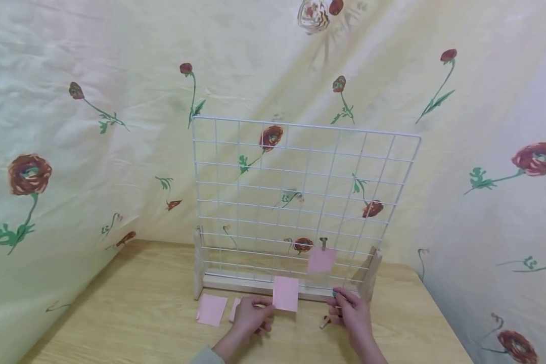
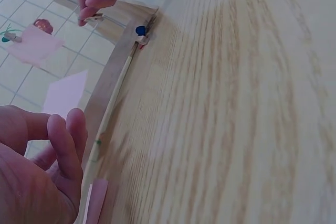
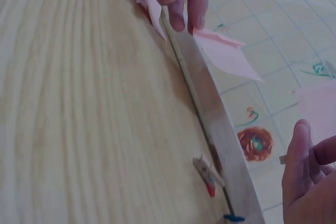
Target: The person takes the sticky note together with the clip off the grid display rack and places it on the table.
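My left hand pinches a pink paper note at its edge, in front of the grid's lower bar. To the right, my right hand pinches a small wooden clothespin, mostly hidden by the fingers. Another pink note hangs on the white wire grid, held by a clothespin. On the table beside my right hand lies a wooden clothespin with a red part; a blue piece shows close by.
Left of my left hand a pink note lies on the wooden table, with more pink paper partly behind that hand. Wooden feet hold the grid upright. Flowered cloth surrounds the table at the back and sides.
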The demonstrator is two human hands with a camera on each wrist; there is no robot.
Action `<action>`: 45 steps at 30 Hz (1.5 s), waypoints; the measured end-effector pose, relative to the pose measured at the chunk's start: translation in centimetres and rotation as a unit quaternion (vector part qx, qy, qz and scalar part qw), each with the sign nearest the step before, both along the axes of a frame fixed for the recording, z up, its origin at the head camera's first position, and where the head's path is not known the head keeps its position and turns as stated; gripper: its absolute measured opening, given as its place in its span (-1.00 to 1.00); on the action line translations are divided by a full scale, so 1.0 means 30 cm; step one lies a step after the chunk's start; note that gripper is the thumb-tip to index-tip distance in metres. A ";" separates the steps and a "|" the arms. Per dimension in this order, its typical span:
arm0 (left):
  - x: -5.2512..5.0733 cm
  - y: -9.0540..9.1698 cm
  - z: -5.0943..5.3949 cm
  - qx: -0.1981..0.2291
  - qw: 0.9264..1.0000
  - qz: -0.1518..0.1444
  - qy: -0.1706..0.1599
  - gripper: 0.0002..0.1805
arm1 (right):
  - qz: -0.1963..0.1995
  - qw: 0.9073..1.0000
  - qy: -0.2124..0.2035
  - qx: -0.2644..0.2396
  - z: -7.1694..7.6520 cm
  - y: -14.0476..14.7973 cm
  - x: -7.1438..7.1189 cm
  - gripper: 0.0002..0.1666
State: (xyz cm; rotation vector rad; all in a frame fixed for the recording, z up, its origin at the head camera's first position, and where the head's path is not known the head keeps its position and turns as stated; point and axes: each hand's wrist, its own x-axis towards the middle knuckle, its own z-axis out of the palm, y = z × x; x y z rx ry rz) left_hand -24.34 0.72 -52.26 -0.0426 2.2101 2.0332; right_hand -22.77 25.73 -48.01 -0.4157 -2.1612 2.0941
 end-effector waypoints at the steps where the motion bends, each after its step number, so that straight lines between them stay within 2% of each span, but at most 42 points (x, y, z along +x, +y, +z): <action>1: 0.001 -0.001 -0.001 -0.001 1.000 0.001 0.001 -0.78 | -0.001 1.000 -0.001 0.003 -0.002 0.006 0.003 -0.58; 10: 0.013 -0.009 -0.009 -0.008 1.000 0.006 0.000 -0.81 | 0.006 0.999 -0.031 0.034 -0.023 0.060 0.032 -0.60; 16: 0.026 -0.016 -0.015 -0.001 1.000 0.004 -0.002 -0.80 | 0.013 0.999 -0.036 0.037 -0.049 0.099 0.044 -0.62; 20: 0.034 -0.020 -0.023 0.004 1.000 -0.002 -0.003 -0.80 | 0.019 0.998 -0.050 0.042 -0.059 0.129 0.040 -0.60; 25: 0.041 -0.019 -0.027 0.004 1.000 0.006 0.000 -0.82 | 0.030 0.995 -0.075 0.058 -0.068 0.173 0.025 -0.62; 33: 0.047 -0.019 -0.040 -0.005 1.000 0.007 -0.008 -0.83 | 0.062 0.987 -0.120 0.085 -0.080 0.210 0.007 -0.61; 45: 0.052 -0.016 -0.045 -0.012 1.000 0.018 -0.007 -0.86 | 0.068 0.982 -0.138 0.111 -0.100 0.220 -0.010 -0.62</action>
